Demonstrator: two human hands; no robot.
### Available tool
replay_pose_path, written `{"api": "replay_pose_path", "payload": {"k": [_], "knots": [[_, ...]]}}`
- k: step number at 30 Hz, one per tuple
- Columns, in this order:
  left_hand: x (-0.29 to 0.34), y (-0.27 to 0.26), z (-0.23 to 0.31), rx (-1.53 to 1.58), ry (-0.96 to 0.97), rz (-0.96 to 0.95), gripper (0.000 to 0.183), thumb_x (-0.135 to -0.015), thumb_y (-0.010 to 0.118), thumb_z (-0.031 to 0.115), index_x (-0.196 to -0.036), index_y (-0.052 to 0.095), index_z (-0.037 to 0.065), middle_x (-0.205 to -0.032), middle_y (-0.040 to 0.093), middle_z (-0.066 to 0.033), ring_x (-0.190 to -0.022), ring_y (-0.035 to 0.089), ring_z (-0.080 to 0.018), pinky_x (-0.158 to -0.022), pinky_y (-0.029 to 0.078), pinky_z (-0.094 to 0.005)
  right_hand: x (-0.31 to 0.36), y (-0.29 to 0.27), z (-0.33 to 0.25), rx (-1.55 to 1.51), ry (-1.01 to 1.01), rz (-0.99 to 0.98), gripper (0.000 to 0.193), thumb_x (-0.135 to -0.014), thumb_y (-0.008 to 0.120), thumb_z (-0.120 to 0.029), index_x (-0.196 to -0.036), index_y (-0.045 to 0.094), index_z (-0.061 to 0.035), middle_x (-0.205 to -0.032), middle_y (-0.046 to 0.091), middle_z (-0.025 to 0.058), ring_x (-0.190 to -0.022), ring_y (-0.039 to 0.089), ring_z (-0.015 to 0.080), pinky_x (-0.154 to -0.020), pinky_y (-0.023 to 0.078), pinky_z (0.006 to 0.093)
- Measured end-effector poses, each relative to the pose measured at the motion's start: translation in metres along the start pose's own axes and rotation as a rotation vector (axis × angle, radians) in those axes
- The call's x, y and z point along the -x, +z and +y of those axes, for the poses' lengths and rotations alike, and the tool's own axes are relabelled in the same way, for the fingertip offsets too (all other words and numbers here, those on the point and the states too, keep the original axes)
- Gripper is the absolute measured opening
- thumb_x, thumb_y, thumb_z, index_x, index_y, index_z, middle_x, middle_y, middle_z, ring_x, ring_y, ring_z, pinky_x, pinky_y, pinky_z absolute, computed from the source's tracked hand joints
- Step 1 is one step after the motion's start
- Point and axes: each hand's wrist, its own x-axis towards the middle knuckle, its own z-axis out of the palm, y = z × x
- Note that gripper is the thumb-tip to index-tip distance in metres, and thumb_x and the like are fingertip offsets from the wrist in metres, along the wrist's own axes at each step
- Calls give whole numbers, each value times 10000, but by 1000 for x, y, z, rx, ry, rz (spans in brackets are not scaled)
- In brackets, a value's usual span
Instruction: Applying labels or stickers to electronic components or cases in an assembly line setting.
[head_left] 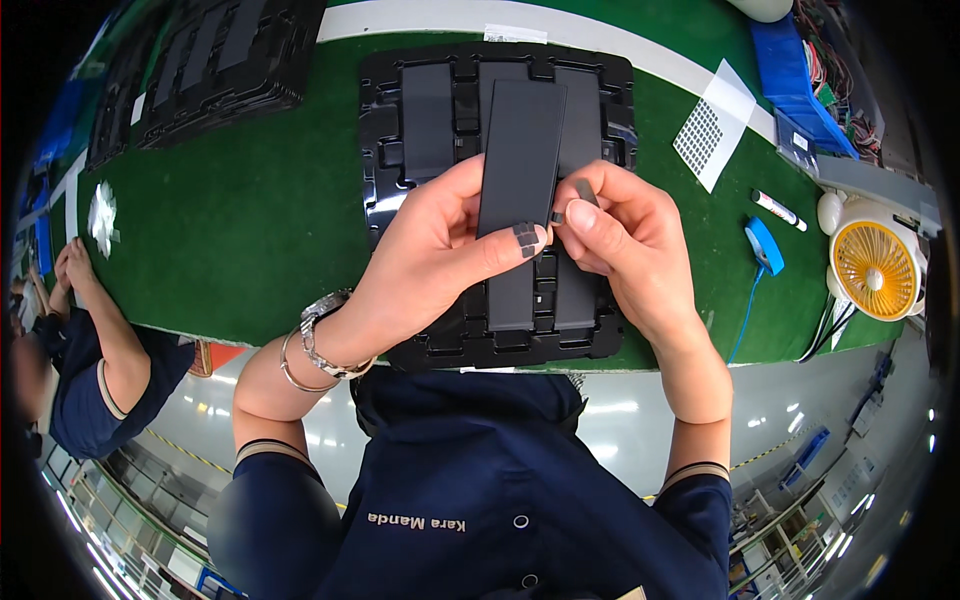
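A small yellow fan (873, 268) stands beside a white marker (779, 210).

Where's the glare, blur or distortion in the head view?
Head view: strong fisheye, so the white stripe on the green mat bows and the corners go black; glare on the glossy black tray; left hand, right hand and dark flat panel are sharp; shiny floor reflects ceiling lights.
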Motion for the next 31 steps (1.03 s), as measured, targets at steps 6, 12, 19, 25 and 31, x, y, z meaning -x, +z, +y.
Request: {"api": "replay_pose_path", "payload": {"k": [6,12,19,25,31], "knots": [[2,-2,1,-25,-28,-7,404,-901,631,56,-1281,503,13,-1083,614,-32,-981,592,-81,-864,492,-246,-1,0,1,4,18,-15,204,-959,623,-224,-948,603,-21,-746,543,-31,-680,463,27,-597,367,193],[3,0,-1,-58,-3,6,440,-903,622,28,-1313,467,-4,-1113,601,-33,-1007,589,-80,-907,490,-256,0,4,2,4,10,-11,172,-963,612,-183,-956,593,-13,-766,547,-27,-697,473,34,-620,391,199],[4,0,-2,-79,6,18,407,-907,616,30,-1290,482,2,-1103,605,-31,-1011,588,-80,-921,483,-265,1,5,7,17,24,7,192,-979,588,-200,-963,582,-8,-776,549,-19,-698,466,34,-621,390,195],[3,0,-2,-35,34,41,374,-911,620,55,-1263,501,10,-1088,613,-34,-1008,593,-89,-919,479,-271,0,8,6,-39,-12,8,210,-985,582,-218,-964,584,-9,-764,558,-11,-696,473,37,-614,388,193],[4,0,0,-37,-7,33,410,-910,619,54,-1294,484,8,-1114,617,-52,-1067,601,-123,-945,476,-281,2,5,12,63,-48,27,173,-973,601,-188,-992,590,-16,-780,574,-4,-715,492,42,-625,400,193]]}}
